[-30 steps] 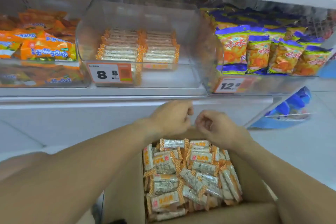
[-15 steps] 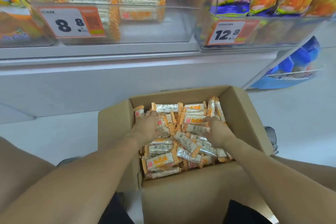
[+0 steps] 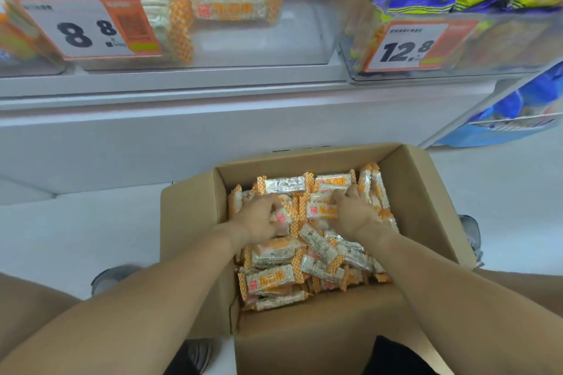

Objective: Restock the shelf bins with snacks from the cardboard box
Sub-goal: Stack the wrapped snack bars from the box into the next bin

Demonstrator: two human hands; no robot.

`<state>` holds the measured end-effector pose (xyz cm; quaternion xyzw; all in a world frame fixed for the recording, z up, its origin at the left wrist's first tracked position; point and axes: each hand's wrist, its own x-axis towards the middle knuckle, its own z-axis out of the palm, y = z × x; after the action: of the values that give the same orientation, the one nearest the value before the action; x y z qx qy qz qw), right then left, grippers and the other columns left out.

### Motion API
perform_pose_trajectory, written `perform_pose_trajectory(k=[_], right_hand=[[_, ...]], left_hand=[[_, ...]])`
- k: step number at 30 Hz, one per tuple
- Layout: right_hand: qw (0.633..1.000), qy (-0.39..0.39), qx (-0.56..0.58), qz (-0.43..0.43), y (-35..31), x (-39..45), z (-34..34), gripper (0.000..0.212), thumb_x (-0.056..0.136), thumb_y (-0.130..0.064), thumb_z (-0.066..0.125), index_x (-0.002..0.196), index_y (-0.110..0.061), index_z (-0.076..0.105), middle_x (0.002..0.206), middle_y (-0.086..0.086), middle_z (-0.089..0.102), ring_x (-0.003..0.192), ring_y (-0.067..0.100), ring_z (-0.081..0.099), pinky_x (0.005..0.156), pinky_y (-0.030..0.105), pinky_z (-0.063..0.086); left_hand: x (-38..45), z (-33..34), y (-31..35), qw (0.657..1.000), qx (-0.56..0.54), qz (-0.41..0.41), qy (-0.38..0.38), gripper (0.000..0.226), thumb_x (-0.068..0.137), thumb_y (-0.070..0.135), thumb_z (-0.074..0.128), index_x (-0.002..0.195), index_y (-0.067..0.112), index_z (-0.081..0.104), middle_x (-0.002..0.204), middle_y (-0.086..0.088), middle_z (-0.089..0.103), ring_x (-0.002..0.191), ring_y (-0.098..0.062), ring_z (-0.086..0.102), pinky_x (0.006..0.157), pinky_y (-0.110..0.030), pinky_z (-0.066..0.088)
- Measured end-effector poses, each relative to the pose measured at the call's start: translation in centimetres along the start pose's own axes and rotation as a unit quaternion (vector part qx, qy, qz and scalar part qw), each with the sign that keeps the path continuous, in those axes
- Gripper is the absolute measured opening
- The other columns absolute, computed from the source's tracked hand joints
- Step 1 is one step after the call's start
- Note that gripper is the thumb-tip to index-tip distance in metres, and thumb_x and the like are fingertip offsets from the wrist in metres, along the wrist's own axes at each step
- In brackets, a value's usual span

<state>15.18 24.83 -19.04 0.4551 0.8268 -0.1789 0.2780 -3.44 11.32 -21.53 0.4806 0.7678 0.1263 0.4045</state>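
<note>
Both my left hand (image 3: 259, 218) and right hand (image 3: 353, 211) are closing fingers on snack bars (image 3: 274, 278) in the still-heaped cardboard box (image 3: 426, 207); the clear bin (image 3: 231, 39) above them is sitting part-filled.

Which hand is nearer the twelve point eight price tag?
Right. The right hand is in the box on its right side, more nearly below the 12.8 tag. The left hand is further left, more nearly under the 8.8 tag.

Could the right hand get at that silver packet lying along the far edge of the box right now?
Probably yes. The right hand is already down among the packets in the open cardboard box, and the silver packet lies uncovered on top at the far wall, with nothing over it.
</note>
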Motion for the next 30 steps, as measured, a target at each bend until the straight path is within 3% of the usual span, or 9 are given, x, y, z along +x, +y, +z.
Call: perform_pose_trajectory(k=[3, 7, 11, 15, 18, 22, 25, 28, 30], right_hand=[[0.998, -0.013, 0.058, -0.023, -0.5, -0.2, -1.5, 0.051, 0.083, -0.060, 0.069, 0.114, -0.022, 0.055, 0.108, -0.002, 0.051, 0.111, 0.025, 0.052, 0.089, 0.038, 0.048], [0.989, 0.038, 0.135, -0.050, -1.4, -1.5, -7.0, 0.050, 0.079, -0.056, 0.077, 0.100, -0.015, 0.060, 0.087, 0.002, 0.063, 0.086, 0.026, 0.061, 0.070, 0.034, 0.045], [0.987, 0.000, 0.112, -0.119, -2.2, -4.7, -14.4, 0.054, 0.077, -0.054, 0.081, 0.107, -0.011, 0.066, 0.098, 0.003, 0.066, 0.092, 0.023, 0.064, 0.081, 0.037, 0.053], [0.983, 0.039, 0.064, -0.165, -2.0, -8.4, -19.7, 0.057, 0.067, -0.057, 0.086, 0.108, -0.024, 0.064, 0.099, -0.009, 0.060, 0.091, 0.013, 0.059, 0.076, 0.029, 0.050], [0.975, 0.098, 0.060, -0.188, -0.7, -10.9, -21.5, 0.051, 0.065, -0.061, 0.085, 0.101, -0.030, 0.065, 0.094, -0.015, 0.062, 0.078, -0.001, 0.056, 0.061, 0.013, 0.040], [0.964, 0.139, 0.123, -0.192, 0.6, -12.4, -22.0, 0.049, 0.061, -0.068, 0.081, 0.093, -0.033, 0.065, 0.091, -0.016, 0.068, 0.089, 0.002, 0.063, 0.072, 0.023, 0.050], [0.933, 0.188, 0.231, -0.204, -0.2, -12.8, -21.5, 0.040, 0.064, -0.053, 0.088, 0.090, -0.031, 0.065, 0.089, -0.013, 0.069, 0.087, 0.001, 0.062, 0.070, 0.015, 0.047], [0.877, 0.207, 0.361, -0.239, -1.9, -13.6, -20.4, 0.039, 0.069, -0.049, 0.088, 0.091, -0.028, 0.064, 0.086, -0.004, 0.072, 0.076, 0.015, 0.067, 0.070, 0.035, 0.056], [0.850, 0.229, 0.403, -0.251, -3.1, -14.3, -19.8, 0.040, 0.068, -0.052, 0.086, 0.091, -0.029, 0.064, 0.083, -0.003, 0.070, 0.070, 0.016, 0.063, 0.063, 0.035, 0.055]], left_hand=[[0.1, -2.1, 0.5, 0.997, -0.066, -0.048, -0.008, 0.043, 0.086, 0.059, 0.065, 0.095, 0.020, 0.049, 0.073, 0.009, 0.052, 0.078, -0.016, 0.048, 0.099, -0.040, 0.034], [-1.7, -7.1, 3.9, 0.942, -0.329, -0.044, -0.041, 0.031, 0.098, 0.034, 0.061, 0.097, 0.004, 0.057, 0.066, -0.004, 0.060, 0.053, -0.016, 0.052, 0.054, -0.027, 0.048], [-3.4, -13.4, 7.9, 0.853, -0.484, -0.079, -0.180, 0.042, 0.106, 0.045, 0.038, 0.111, 0.007, 0.054, 0.081, -0.013, 0.056, 0.064, -0.025, 0.057, 0.062, -0.036, 0.055], [-6.0, -18.5, 9.9, 0.888, -0.402, -0.049, -0.218, 0.023, 0.104, 0.012, 0.041, 0.122, 0.002, 0.051, 0.098, -0.019, 0.061, 0.080, -0.032, 0.065, 0.076, -0.044, 0.053], [-8.5, -20.9, 10.9, 0.934, -0.309, 0.011, -0.178, 0.018, 0.101, 0.003, 0.052, 0.118, 0.005, 0.055, 0.116, -0.021, 0.069, 0.094, -0.032, 0.072, 0.080, -0.044, 0.047], [-10.2, -22.7, 10.8, 0.946, -0.315, 0.060, -0.057, 0.036, 0.092, 0.013, 0.069, 0.126, 0.008, 0.059, 0.117, -0.017, 0.071, 0.101, -0.026, 0.066, 0.092, -0.042, 0.048], [-10.7, -23.3, 10.3, 0.938, -0.339, 0.073, -0.001, 0.046, 0.081, 0.018, 0.079, 0.123, 0.012, 0.062, 0.116, -0.019, 0.070, 0.096, -0.027, 0.065, 0.083, -0.040, 0.048], [-10.7, -23.0, 11.0, 0.905, -0.418, 0.076, 0.029, 0.042, 0.084, 0.004, 0.071, 0.124, 0.006, 0.058, 0.109, -0.018, 0.070, 0.090, -0.026, 0.068, 0.074, -0.035, 0.059], [-10.8, -22.5, 11.7, 0.880, -0.465, 0.091, 0.025, 0.046, 0.083, -0.004, 0.069, 0.127, 0.001, 0.056, 0.112, -0.017, 0.071, 0.096, -0.031, 0.071, 0.081, -0.046, 0.060]])
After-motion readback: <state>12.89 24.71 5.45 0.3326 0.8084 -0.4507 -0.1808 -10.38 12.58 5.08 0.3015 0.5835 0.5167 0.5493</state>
